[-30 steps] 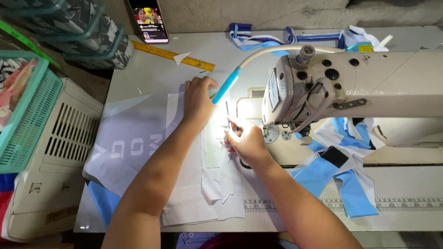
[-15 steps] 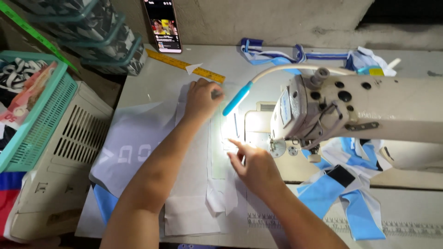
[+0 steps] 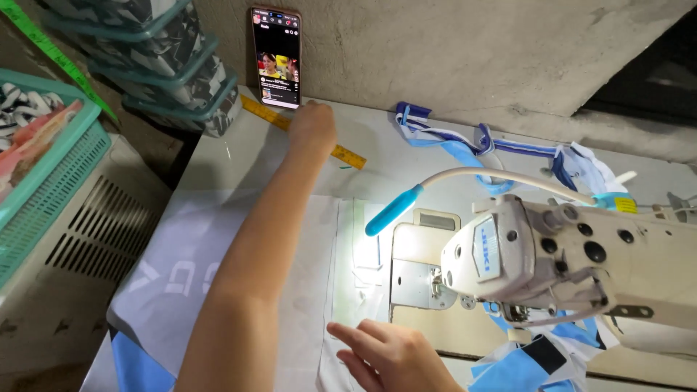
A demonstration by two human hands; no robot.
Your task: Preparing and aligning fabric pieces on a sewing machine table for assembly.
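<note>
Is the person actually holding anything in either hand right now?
Nothing is visibly gripped. The left hand reaches over the yellow ruler; the right hand rests open on the white fabric.

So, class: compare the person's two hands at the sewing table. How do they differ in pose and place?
The left hand reaches far across the table, resting on the yellow ruler just below the phone; the right hand stays near, beside the sewing machine. The left arm is stretched out straight, while the right hand's fingers are spread, pointing left over the white fabric. Both are bare and hold nothing.
</note>
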